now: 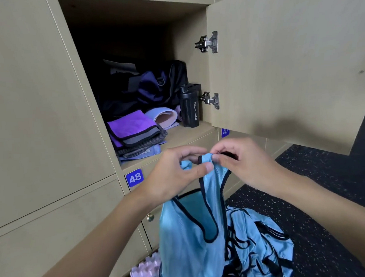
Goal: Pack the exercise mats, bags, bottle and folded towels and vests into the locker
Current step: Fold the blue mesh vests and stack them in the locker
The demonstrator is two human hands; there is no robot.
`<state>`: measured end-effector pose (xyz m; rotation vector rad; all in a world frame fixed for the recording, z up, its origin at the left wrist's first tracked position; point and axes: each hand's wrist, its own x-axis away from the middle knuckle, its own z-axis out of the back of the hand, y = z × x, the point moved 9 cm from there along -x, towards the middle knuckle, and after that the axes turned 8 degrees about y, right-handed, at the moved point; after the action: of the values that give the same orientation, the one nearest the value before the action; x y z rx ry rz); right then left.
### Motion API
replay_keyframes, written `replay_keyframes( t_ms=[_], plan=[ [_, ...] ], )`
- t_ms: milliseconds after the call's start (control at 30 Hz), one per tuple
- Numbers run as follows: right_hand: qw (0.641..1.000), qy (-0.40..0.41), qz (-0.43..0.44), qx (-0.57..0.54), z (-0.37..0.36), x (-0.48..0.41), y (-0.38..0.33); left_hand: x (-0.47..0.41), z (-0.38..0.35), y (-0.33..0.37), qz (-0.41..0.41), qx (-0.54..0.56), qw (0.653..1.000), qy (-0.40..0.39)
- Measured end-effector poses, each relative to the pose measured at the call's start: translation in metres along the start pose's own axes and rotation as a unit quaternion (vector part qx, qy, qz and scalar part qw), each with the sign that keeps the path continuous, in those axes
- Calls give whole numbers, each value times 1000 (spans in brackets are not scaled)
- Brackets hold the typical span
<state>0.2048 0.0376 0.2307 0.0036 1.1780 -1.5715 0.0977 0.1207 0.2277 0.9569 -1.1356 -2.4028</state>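
Both hands are out in front of the open locker [189, 43], just below its shelf edge, and both are closed on one light blue vest [190, 234]; the left hand [179, 172] pinches a shoulder strap between thumb and curled fingers, and the right hand [239, 165] pinches the top of the same strap, fingertips almost touching those of the left; the vest hangs down from the hands, its black-trimmed neck opening facing the camera

Inside the locker, a black bottle [189, 107] marked SPORT BOTTLE stands upright against the right wall, near the front edge; just left of it lies a rolled mat [163, 116], pale blue outside and pink within, its open end facing out; further left, at the front of the locker, sits a stack of folded towels [133, 130], purple on top with grey and blue ones beneath; behind these, deep in the locker, dark and purple bags [150, 87] are heaped

The locker door [289, 60] stands swung open to the right on two metal hinges [208, 42]; below the locker's front edge a blue label [134, 178] reads 48

On the dark speckled floor [316, 195] below the locker lies a crumpled pile of blue vests [263, 241], partly behind the held one; a lilac bumpy mat [145, 267] shows beside it, at the foot of the lower lockers
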Motion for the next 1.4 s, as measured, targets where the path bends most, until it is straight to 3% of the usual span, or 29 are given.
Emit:
replay_keyframes(
  t_ms=[300,467,600,700,900,1100,1167,1233,1300,1333,1400],
  plan=[
    [988,12,-119,-96,11,1,18,-7,20,-6,39,-47,996,60],
    [992,-26,-125,-8,8,5,25,-9,32,-6,34,-63,995,69],
    [979,-51,-165,-108,-7,10,26,-7,30,-4,35,-47,996,66],
    [986,-53,-137,-81,-13,8,17,-6,29,-4,33,-54,996,70],
    [990,42,-120,-67,7,0,16,-9,42,-7,35,-70,992,102],
    [989,-22,-113,-89,-8,6,4,-7,38,-5,41,-43,993,106],
    [976,-77,-140,-149,-22,13,0,-7,33,-4,43,-23,994,93],
    [928,-121,-202,-288,-37,21,-4,-7,29,-2,41,-2,996,83],
    [879,-102,-243,-397,-37,20,-4,-8,28,-2,37,30,996,78],
    [872,-74,-254,-412,-34,17,1,-8,29,-3,38,48,995,74],
    [903,-47,-241,-354,-27,14,8,-7,29,0,30,71,995,64]
  ],
)
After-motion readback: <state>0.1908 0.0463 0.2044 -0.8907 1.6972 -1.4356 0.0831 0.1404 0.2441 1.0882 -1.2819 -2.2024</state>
